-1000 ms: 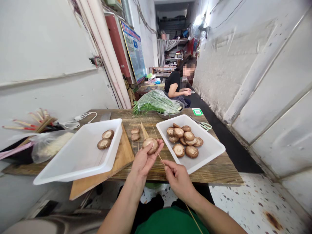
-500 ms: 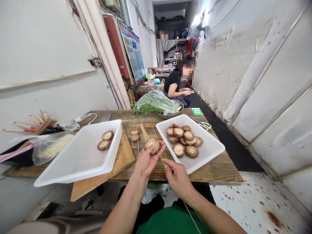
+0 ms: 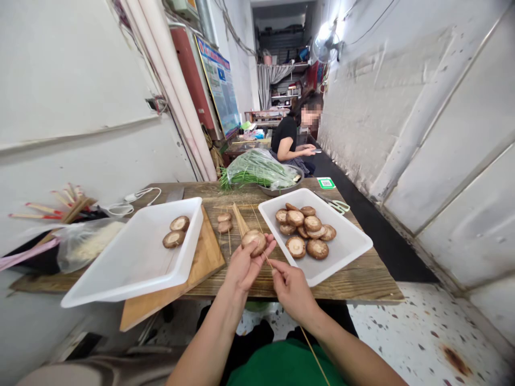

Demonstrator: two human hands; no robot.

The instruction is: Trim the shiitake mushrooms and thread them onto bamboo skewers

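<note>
My left hand [image 3: 245,266] is closed around a brown mushroom [image 3: 254,243], its cap held up above the table between thumb and fingers. Pinched in my right hand [image 3: 293,289] is a thin wooden skewer [image 3: 310,348], whose tail runs back under my right forearm. The skewer's front end meets the mushroom's near right side; how deep it sits is hidden. Just beyond my left hand lies a bundle of bare skewers [image 3: 239,219]. Left of that bundle, two mushrooms [image 3: 224,222] are threaded on a skewer on the table.
A white tray [image 3: 341,257] with several mushrooms stands at right, and scissors [image 3: 340,206] lie behind it. Another white tray [image 3: 120,292] with two mushrooms rests partly on a wooden board [image 3: 161,305]. Bagged green vegetables [image 3: 261,166] sit behind. A seated person [image 3: 287,136] is farther back.
The camera view has shifted slightly. The skewer's visible stretch between my right hand and the mushroom looks a little shorter; both hands keep their grips.
</note>
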